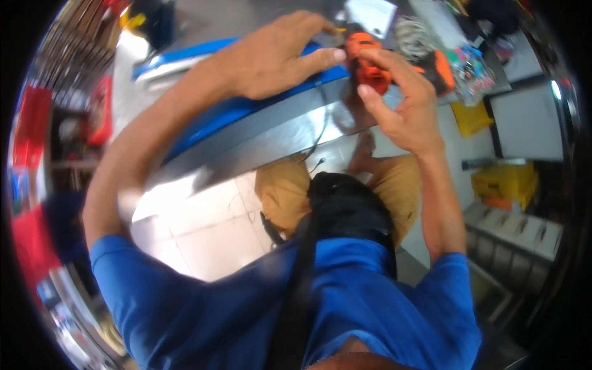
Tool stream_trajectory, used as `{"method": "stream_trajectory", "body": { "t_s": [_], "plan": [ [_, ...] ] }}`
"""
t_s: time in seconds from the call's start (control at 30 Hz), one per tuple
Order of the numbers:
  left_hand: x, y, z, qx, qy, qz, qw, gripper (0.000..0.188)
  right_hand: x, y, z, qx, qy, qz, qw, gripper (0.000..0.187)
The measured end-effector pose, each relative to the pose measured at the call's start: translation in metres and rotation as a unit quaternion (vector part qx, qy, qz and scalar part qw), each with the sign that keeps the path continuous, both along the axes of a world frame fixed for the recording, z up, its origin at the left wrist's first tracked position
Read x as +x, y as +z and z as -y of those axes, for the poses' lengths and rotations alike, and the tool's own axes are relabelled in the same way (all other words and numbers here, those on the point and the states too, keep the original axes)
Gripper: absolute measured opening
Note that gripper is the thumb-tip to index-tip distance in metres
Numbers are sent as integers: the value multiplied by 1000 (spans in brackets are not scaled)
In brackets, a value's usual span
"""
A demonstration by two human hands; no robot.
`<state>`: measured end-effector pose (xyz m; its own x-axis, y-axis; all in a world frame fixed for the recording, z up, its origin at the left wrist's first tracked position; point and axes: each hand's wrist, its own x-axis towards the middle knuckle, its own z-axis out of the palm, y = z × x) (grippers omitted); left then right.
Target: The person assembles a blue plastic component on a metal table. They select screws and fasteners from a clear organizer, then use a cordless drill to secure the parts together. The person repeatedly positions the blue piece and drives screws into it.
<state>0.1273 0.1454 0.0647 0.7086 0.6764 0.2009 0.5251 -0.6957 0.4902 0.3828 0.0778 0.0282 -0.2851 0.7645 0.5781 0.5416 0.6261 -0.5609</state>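
An orange and dark power tool (370, 69), perhaps a drill, is on the workbench between my two hands. My right hand (412, 114) reaches in at its right side, index finger over the orange body and thumb apart below it. Blur hides how firmly the fingertips touch. My left hand (271, 58) is over the blue panel (216, 123), thumb and index finger apart and pointing toward the tool. Its other fingers are partly hidden. A dark cord (324, 117) hangs over the bench's metal front edge (277, 132).
Right of the tool are a coiled pale cord (412, 38), another orange and black item (443, 73) and a clear bag of small colourful pieces (472, 73). White paper (372, 15) lies behind. A yellow case (505, 184) stands at right, red bins (32, 126) at left.
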Motion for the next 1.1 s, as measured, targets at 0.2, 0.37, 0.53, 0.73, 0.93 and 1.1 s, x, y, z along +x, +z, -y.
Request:
{"method": "stream_trajectory", "body": {
  "t_s": [0.2,0.37,0.53,0.73,0.93,1.1],
  "plan": [
    [-156,53,108,105,203,-76,971,84,-65,41,-11,-1,163,109,981,73],
    [-270,-27,215,-36,426,155,891,126,-128,37,-21,19,203,302,931,82],
    [-260,-82,172,-61,342,259,901,128,-184,37,-19,-123,183,371,902,79],
    [-254,-58,190,-94,364,271,886,117,-233,30,19,-3,209,299,931,66],
    [-284,-80,171,-117,356,294,879,112,-251,30,2,-66,250,327,909,65],
    [-283,-81,179,-116,360,307,873,115,-237,11,11,7,198,287,937,73]
  ]
}}
